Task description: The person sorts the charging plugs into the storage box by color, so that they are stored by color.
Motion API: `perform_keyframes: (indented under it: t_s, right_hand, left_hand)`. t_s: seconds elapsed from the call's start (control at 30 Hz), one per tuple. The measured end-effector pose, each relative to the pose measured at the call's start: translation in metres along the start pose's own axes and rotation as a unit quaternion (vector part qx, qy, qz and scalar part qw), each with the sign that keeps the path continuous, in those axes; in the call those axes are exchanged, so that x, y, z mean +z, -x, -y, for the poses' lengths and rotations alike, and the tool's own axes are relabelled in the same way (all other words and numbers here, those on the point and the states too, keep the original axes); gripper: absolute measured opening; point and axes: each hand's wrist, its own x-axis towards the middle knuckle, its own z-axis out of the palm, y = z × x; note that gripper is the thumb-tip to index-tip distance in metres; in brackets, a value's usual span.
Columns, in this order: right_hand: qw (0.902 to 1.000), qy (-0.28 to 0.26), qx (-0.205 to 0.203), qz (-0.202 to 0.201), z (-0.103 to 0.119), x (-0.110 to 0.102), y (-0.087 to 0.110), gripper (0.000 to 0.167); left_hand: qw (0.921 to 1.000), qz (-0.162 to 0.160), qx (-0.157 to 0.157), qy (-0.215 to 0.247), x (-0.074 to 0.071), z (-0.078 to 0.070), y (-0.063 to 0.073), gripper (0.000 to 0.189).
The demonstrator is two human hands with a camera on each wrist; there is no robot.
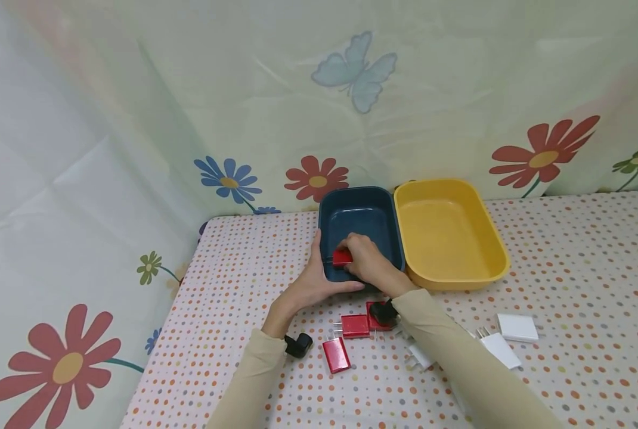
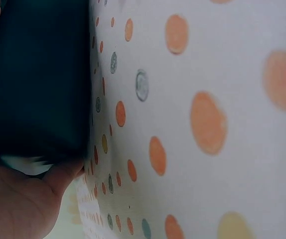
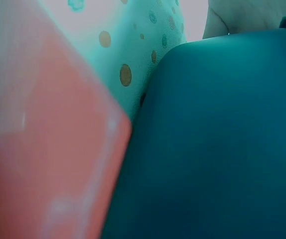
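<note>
In the head view my right hand (image 1: pixel 366 256) reaches over the near part of a dark blue bin (image 1: pixel 363 198) and pinches a red charger plug (image 1: pixel 342 258), its prongs pointing left. My left hand (image 1: pixel 315 279) lies against the bin's near left corner, thumb stretched along the front and fingers along the left side. The left wrist view has the left hand (image 2: pixel 21 204) beside the bin's dark wall (image 2: pixel 38 84). In the right wrist view a large blurred red charger surface (image 3: pixel 58 149) stands close beside the blue bin wall (image 3: pixel 213 129).
A yellow bin (image 1: pixel 448 238) stands right of the blue one. Red charger plugs (image 1: pixel 336 356) lie on the dotted tablecloth (image 1: pixel 233 298) in front. Several white charger plugs (image 1: pixel 517 328) are spread to the right, some partly under the right sleeve. A printed curtain (image 1: pixel 244 107) hangs behind.
</note>
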Motion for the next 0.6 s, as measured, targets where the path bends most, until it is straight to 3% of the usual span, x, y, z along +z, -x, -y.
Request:
perform_keyframes:
  t_s: [0.6]
  right_hand:
    - [0.9993,-0.015,-0.009,-0.034,0.0092,-0.0092,0.0065,0.044]
  left_hand:
    - [1.0,-0.002,0.004,0.005,0.0003,0.0016,-0.001,0.133]
